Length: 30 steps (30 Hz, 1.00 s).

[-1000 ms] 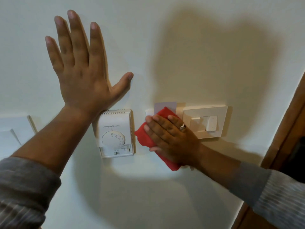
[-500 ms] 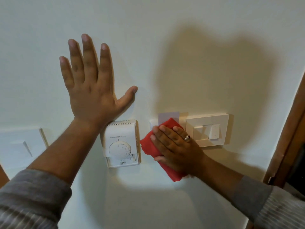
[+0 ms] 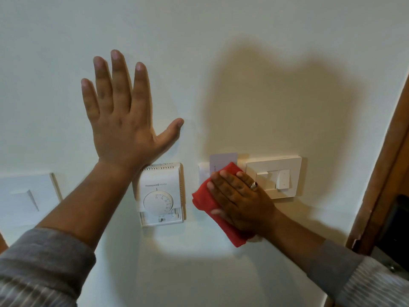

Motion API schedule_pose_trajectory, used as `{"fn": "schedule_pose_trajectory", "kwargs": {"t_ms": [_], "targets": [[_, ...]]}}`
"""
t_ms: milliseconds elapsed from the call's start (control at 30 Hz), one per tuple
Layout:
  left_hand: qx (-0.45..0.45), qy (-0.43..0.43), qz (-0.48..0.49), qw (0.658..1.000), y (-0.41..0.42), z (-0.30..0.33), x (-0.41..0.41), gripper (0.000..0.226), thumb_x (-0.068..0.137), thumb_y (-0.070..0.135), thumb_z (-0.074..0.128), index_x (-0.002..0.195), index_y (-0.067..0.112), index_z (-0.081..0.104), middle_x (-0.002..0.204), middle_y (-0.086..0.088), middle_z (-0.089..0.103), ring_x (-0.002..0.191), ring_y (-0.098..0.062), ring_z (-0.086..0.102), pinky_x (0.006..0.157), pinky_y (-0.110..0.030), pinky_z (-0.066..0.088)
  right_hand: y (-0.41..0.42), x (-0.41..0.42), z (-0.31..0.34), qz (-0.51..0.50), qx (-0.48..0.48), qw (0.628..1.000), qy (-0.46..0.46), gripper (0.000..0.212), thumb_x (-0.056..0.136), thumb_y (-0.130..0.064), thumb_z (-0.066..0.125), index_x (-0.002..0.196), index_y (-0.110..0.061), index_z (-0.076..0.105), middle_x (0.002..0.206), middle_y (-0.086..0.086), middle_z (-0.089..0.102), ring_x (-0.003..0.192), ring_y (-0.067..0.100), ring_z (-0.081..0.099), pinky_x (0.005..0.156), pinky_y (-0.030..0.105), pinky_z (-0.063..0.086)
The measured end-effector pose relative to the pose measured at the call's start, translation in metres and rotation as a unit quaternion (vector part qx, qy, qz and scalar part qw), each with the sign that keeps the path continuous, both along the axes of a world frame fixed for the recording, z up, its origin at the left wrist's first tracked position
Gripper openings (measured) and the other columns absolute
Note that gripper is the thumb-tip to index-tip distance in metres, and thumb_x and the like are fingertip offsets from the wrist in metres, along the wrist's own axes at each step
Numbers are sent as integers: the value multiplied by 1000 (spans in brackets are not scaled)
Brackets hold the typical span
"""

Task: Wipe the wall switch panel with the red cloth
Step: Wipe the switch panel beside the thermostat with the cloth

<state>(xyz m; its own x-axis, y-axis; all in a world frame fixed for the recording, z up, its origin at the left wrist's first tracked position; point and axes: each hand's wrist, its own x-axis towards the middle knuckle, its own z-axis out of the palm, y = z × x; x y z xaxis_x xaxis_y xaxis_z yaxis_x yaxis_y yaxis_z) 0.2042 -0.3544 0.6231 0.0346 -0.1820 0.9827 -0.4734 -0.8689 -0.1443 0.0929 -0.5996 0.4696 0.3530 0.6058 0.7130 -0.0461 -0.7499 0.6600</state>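
cloth work looks under way: the right hand (image 3: 241, 200) lies flat, fingers straight, pressing the folded red cloth (image 3: 230, 231) to the wall just left of the wall switch panel (image 3: 281, 176), under a pale card (image 3: 222, 161). the left hand (image 3: 124, 129) is spread open on the wall above the thermostat (image 3: 161, 193). the cloth looks soft and light (likely to bunch or slip under loose pressure), so a flat palm over its middle suits it. a hard push may flip the rocker.

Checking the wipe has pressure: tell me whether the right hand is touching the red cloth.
Touching. The head view shows the right hand flat on the red cloth, fingers straight across it.
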Motion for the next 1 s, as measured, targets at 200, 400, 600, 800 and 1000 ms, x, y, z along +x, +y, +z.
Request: {"fn": "schedule_pose_trajectory", "kwargs": {"t_ms": [200,400,600,800,1000], "targets": [[2,-3,-2,1000,0,-1,0,102,89,79,42,157,5,25,161,-34,25,147,-56,22,119,-67,15,19,0,-28,-13,52,999,-8,79,101,-53,44,158,-6,16,169,14,-2,157,30,3,128,45,2],[6,5,-7,1000,1,0,0,102,90,79,42,158,6,23,162,-33,23,149,-55,21,119,-67,16,20,-15,-32,23,111,993,42,64,107,-37,41,159,-11,15,166,8,14,157,25,8,128,42,8],[10,10,-10,1000,1,-2,2,102,90,79,42,159,7,21,162,-32,22,149,-54,21,119,-67,16,70,-20,-21,-3,396,909,-128,53,95,-29,66,144,-29,48,141,15,44,124,40,49,95,52,51],[31,62,-20,997,6,3,-12,102,91,78,42,159,5,20,163,-33,19,150,-54,17,119,-69,13,96,-40,1,19,689,724,-26,74,91,-38,69,153,-15,36,139,15,53,128,36,48,102,46,43],[-15,193,-232,953,37,-30,-58,71,95,51,57,146,3,47,161,-27,31,152,-41,25,122,-51,22,108,-62,22,128,780,606,91,63,89,-15,74,146,-23,48,143,-1,54,131,20,52,108,29,43]]}}
